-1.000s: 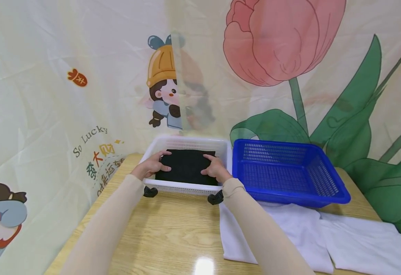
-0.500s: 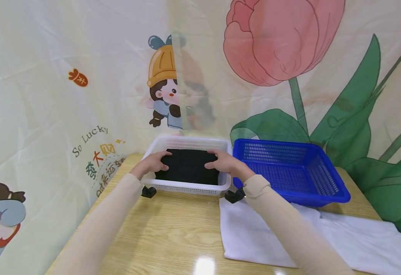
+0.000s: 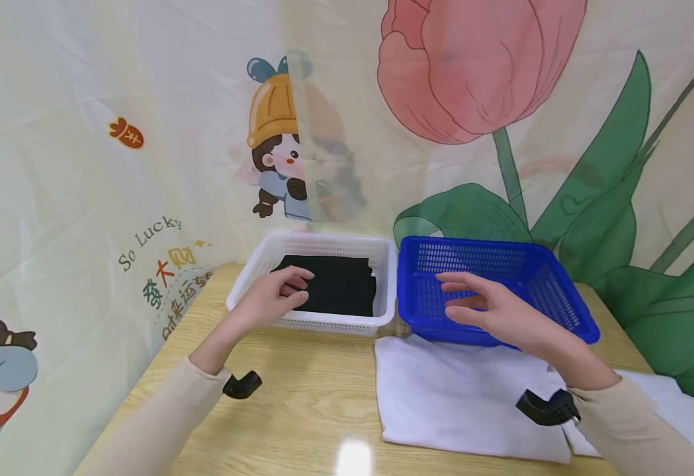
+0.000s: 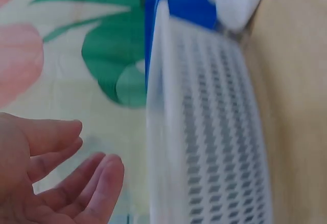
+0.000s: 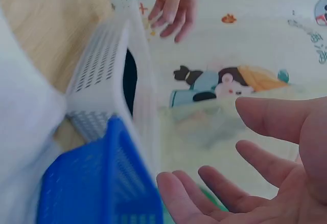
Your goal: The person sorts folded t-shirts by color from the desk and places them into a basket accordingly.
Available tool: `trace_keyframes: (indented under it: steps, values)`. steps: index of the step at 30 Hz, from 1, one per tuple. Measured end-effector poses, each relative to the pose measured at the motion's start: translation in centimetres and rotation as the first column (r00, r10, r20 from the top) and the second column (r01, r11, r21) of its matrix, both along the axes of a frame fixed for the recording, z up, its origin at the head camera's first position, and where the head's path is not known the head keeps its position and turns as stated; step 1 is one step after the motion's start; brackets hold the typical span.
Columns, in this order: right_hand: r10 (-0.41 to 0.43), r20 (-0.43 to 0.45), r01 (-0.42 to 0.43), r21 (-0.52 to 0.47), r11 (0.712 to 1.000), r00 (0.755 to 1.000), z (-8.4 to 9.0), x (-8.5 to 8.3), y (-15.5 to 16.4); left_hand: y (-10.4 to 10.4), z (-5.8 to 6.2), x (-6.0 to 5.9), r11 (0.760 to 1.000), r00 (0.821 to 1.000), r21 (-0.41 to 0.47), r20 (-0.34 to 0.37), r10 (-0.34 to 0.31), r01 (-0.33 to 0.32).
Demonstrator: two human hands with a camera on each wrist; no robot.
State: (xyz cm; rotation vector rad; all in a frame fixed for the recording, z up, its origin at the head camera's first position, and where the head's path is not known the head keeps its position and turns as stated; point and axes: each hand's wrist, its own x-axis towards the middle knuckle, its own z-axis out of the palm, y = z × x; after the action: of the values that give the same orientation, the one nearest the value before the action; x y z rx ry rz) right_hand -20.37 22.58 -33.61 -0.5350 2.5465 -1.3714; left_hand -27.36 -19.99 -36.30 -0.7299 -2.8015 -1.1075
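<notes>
At twelve o'clock on the table [image 3: 317,403], the white basket [image 3: 313,322] holds a folded black cloth [image 3: 341,287]. Left hand [image 3: 272,301] hovers at its near rim, fingers loose, gripping nothing. Right hand [image 3: 495,311], spread and empty, hangs above the blue basket [image 3: 561,297] beside white cloths [image 3: 454,396]. Backdrop lettering reads "So Lucky" [image 3: 149,239].

Slack right hand [image 5: 286,168] apparently above blue basket [image 5: 92,183]

Pale wooden counter [image 3: 317,403] with a glare spot — behind it, a cream printed backdrop [image 3: 85,99] showing a pink tulip and a cartoon child.
</notes>
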Motion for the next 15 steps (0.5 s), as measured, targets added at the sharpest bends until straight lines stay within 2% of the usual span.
trace_keyframes:
  steps: [4,6,10,15]
  values:
    - [-0.04,0.014,0.04,-0.015,0.999,0.999,-2.0,2.1,3.2,1.4,-1.9,2.8,0.992,0.991,0.059,0.066,-0.119,0.115]
    - [-0.058,0.043,0.059,-0.025,0.998,0.997,-3.2,2.9,4.6,2.0,-3.2,3.8,0.976,0.969,0.123,0.149,-0.196,0.179]
    - [-0.075,0.117,0.082,-0.057,0.995,0.99,-6.2,4.3,7.5,3.5,-6.1,4.9,0.946,0.899,0.226,0.321,-0.298,0.233]
    - [-0.162,0.214,0.168,-0.011,0.986,0.963,-9.1,6.1,11.0,5.6,-9.2,5.5,0.933,0.803,0.285,0.489,-0.339,0.22]
